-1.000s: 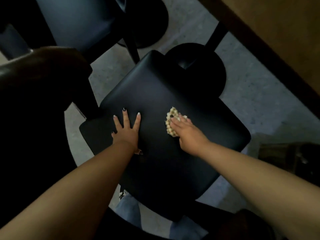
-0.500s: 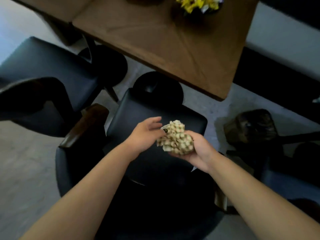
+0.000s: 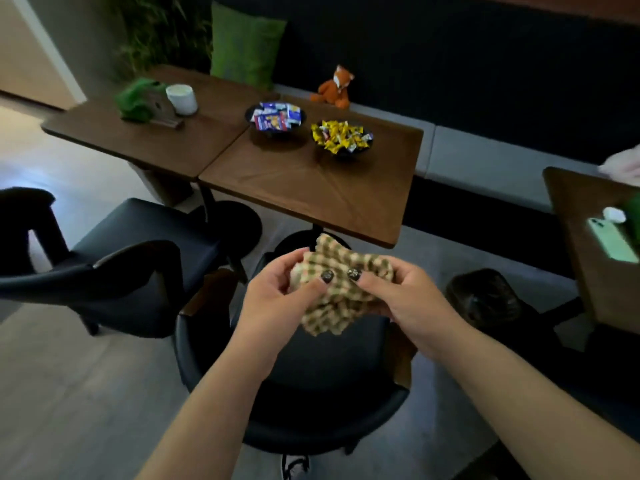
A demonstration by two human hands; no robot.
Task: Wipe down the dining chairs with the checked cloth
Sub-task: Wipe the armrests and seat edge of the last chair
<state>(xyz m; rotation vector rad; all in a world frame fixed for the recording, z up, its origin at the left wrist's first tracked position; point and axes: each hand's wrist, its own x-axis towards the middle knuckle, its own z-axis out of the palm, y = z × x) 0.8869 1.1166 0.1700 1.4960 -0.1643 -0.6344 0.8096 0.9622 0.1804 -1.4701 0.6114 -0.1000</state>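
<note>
A black chair [image 3: 145, 237] is standing at the far left, beside a pair of wooden tables [image 3: 311, 181] pushed together. Nearer the middle, a second black chair [image 3: 311, 403] is sitting directly below the arms, its seat facing the tables.

Above that seat, the left hand [image 3: 273, 303] is pinching the checked cloth [image 3: 341, 289], with the thumb pressing down on the fabric and the fingers curling round behind it. The cloth is hanging bunched and crumpled between both hands, clear of the chair. The right hand [image 3: 408, 299] is gripping its other side the same way, thumb on top.

The person is probably refolding the cloth for more wiping. With only the edges pinched, a loose fold could be slipping free, and the cloth might drop to the floor and pick up dirt. If it stays wadded, little of it would be touching the seat, leaving streaks. At the right, another table [image 3: 588, 271] is holding a phone [image 3: 611, 242].
</note>
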